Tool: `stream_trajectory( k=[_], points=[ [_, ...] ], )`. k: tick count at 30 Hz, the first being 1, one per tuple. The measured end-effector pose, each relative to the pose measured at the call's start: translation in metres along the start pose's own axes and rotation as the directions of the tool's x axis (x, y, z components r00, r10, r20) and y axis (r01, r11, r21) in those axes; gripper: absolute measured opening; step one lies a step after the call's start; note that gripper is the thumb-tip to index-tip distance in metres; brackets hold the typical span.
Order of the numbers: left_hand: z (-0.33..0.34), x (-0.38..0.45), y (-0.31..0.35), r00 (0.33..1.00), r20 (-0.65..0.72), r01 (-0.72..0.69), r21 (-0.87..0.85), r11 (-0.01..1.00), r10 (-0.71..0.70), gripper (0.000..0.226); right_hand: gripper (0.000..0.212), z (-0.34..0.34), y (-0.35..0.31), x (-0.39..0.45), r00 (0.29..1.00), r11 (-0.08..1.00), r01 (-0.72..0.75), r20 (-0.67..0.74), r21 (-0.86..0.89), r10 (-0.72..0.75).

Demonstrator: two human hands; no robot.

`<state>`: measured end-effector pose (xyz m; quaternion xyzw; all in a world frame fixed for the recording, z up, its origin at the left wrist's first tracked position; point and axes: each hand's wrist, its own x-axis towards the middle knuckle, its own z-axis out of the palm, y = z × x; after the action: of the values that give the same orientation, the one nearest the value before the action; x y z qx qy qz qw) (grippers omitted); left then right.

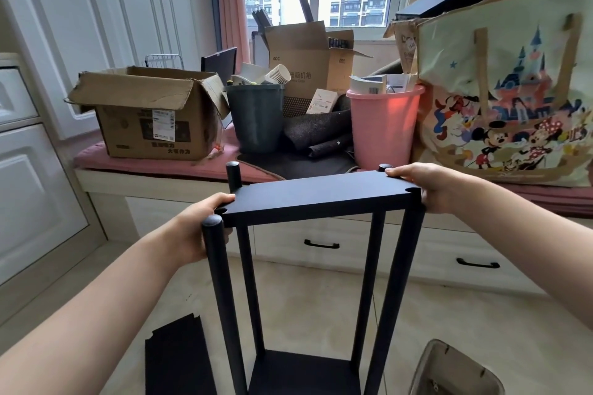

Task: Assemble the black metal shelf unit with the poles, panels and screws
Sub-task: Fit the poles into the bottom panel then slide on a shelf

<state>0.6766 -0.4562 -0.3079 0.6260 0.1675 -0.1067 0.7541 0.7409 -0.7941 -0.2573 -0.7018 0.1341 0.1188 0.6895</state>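
Observation:
A black metal shelf unit stands upright on the floor in front of me. Its top panel (321, 197) sits among several black poles, with the near left pole (221, 292) and far left pole (233, 176) sticking up above it. A lower panel (305, 372) shows at the bottom. My left hand (199, 228) grips the panel's left edge, thumb on top. At the right edge my right hand (423, 186) grips the panel, fingers lying on top near the far right pole (384, 167).
A spare black panel (179, 359) lies on the floor at the lower left. A grey open container (455, 372) sits at the lower right. Behind the shelf runs a window bench (154, 167) with drawers, loaded with cardboard boxes (150, 112), a dark bin (256, 119), a pink bucket (383, 128) and a cartoon bag (510, 96).

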Motion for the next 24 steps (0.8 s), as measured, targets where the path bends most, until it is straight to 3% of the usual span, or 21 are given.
stream_trajectory(
  k=[5, 14, 22, 24],
  points=[
    [0.003, 0.003, -0.004, 1.0, -0.012, 0.024, -0.058, 0.998, -0.025, 0.039, 0.012, 0.004, 0.005, -0.003, 1.0, 1.0, 0.01, -0.009, 0.019, -0.01],
    [0.017, -0.004, -0.006, 0.985, -0.172, 0.003, -0.112, 0.994, -0.023, 0.038, 0.019, 0.003, 0.021, -0.016, 0.999, 0.998, -0.013, 0.031, 0.062, 0.011],
    [0.037, -0.021, -0.005, 0.98, -0.196, -0.078, -0.163, 0.984, 0.045, 0.039, 0.008, 0.012, 0.022, -0.012, 0.98, 0.998, 0.025, -0.195, -0.051, -0.034],
    [0.039, -0.022, -0.004, 0.975, -0.208, -0.112, -0.167, 0.98, 0.076, 0.037, 0.01, 0.012, 0.024, -0.009, 0.981, 0.998, -0.006, -0.192, -0.059, -0.006]
  ],
)
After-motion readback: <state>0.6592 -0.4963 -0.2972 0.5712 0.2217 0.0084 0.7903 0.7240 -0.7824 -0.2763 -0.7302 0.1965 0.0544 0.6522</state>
